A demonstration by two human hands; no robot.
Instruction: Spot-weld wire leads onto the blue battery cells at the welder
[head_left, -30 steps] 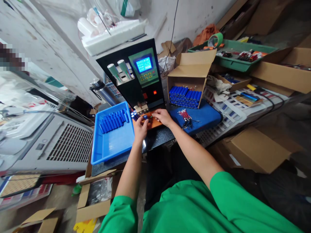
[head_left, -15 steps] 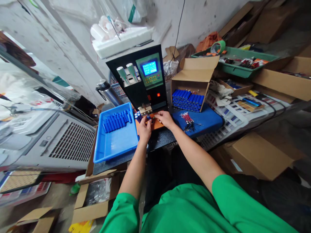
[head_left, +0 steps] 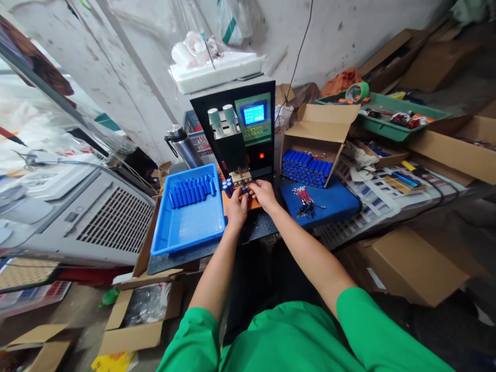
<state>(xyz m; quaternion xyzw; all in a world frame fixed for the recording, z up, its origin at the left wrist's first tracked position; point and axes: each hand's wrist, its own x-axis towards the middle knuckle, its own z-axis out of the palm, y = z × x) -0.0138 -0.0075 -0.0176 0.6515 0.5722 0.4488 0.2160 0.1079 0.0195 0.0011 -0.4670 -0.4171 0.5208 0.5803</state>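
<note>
Under the head of a black spot welder (head_left: pixel 236 139) with a lit blue screen, my left hand (head_left: pixel 236 206) is closed around a blue cylindrical battery cell (head_left: pixel 244 190). My right hand (head_left: pixel 264 194) pinches something small at the cell's right side; the fingers cover it and I cannot make it out. Both hands rest over an orange plate (head_left: pixel 254 202) at the welder's foot. A few blue cells (head_left: pixel 227 187) stand upright just left of the welding head. To the right, a bunch of red and black wire leads (head_left: pixel 304 200) lies on a blue pad (head_left: pixel 333 206).
A blue tray (head_left: pixel 186 230) with a row of cells stands at the left, a steel flask (head_left: pixel 184 147) behind it. An open carton (head_left: pixel 321 124) stacked with blue cells sits at the right. Beyond it are a green tray (head_left: pixel 403 133) and more cardboard boxes (head_left: pixel 422 263).
The view has shifted, so the bench sits slightly further right and lower. My right hand has drawn closer to my left hand at the cell beneath the welding head.
</note>
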